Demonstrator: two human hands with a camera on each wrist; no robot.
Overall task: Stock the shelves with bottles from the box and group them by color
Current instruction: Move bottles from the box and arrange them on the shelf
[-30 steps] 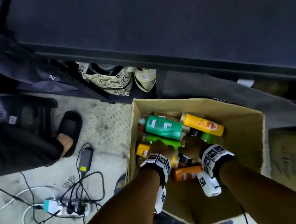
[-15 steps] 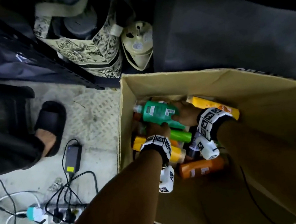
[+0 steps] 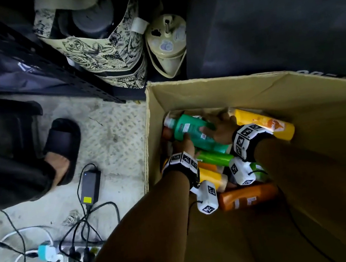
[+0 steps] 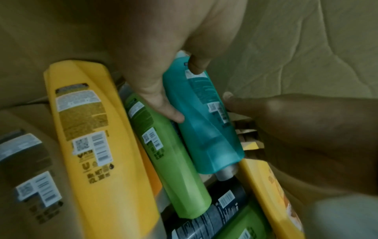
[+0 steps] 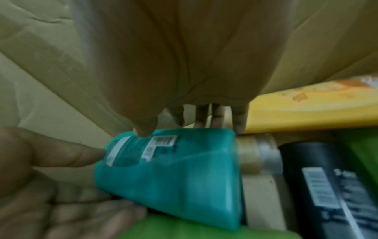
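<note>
On the concrete floor (image 3: 113,138) lie a black power adapter (image 3: 90,185) with a yellow sticker and a power strip (image 3: 78,252) tangled with cables. A foot in a black slide sandal (image 3: 63,149) rests nearby. A patterned tote bag (image 3: 100,52) stands beside a cream appliance (image 3: 166,46).

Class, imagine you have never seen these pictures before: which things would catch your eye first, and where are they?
First the teal bottle at the far end of the cardboard box, gripped by the left hand and the right hand. Next the bright yellow bottle lying along the box's far right, and the light green bottle just below the teal one. Outside, left of the box, a tangle of cables and a power strip lie on the floor.
</note>
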